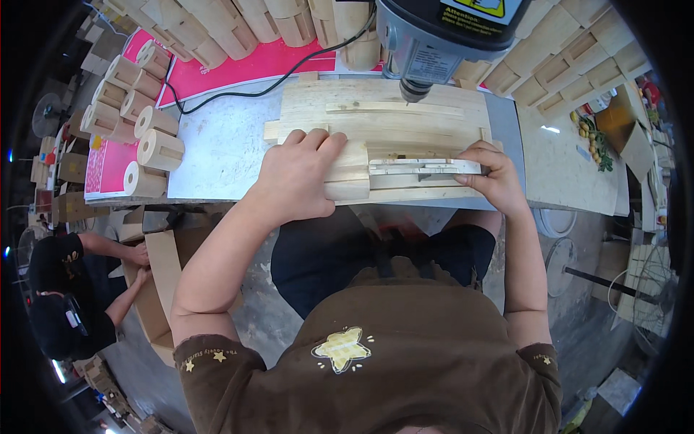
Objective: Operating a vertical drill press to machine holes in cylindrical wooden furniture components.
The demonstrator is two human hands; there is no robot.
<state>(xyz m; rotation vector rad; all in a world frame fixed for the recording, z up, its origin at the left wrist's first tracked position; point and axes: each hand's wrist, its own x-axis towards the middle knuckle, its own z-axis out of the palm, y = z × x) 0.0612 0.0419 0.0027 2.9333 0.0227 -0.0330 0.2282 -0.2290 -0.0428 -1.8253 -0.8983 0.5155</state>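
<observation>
My left hand (300, 173) is wrapped over a pale wooden cylinder (349, 168) lying on its side, with the fingers on its far side and the thumb at the near edge. My right hand (499, 177) pinches the right end of a long, narrow whitish bar (423, 167). Its left end meets the cylinder's right end; whether it enters the wood cannot be made out. Both lie in a wooden jig (434, 193) fixed on a wooden board (311, 101). Above the board's far side hangs a drill press (448, 36), its chuck (414, 90) pointing down.
Slotted wooden cylinders (160, 149) stand at the left of the table (217, 159), and more are stacked along the back. A black cable (275, 88) crosses the pink sheet (199, 83). At lower left, another person (72, 289) reaches into a cardboard box (168, 271).
</observation>
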